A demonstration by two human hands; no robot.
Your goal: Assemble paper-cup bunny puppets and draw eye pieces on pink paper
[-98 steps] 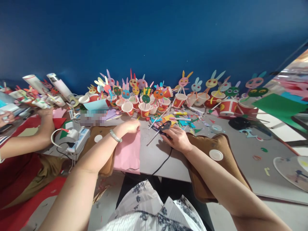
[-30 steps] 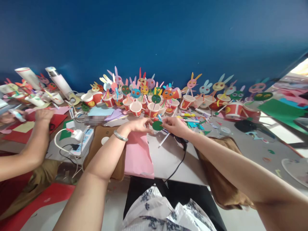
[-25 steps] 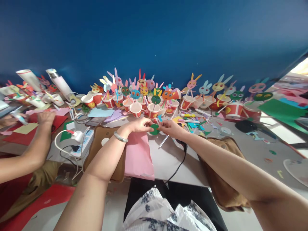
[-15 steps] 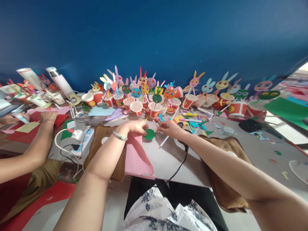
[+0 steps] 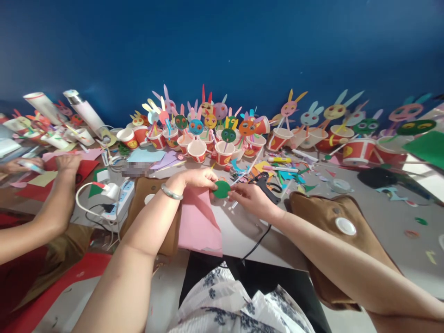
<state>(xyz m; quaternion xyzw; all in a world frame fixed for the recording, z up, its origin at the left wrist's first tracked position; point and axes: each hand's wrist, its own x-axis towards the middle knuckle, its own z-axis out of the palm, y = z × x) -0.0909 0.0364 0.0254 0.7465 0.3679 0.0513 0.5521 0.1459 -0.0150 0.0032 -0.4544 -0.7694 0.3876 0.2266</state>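
Since the earlier frame, the right hand [image 5: 247,196] has been brought to the green disc [image 5: 222,189].
By the left hand [image 5: 200,179] the disc is pinched near the pink paper [image 5: 199,222]; at its right edge the right fingers are drawn together, their exact grip hidden.

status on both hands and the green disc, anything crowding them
Left hand pinching green disc. Right hand at disc's edge. Black tool close beside right hand.
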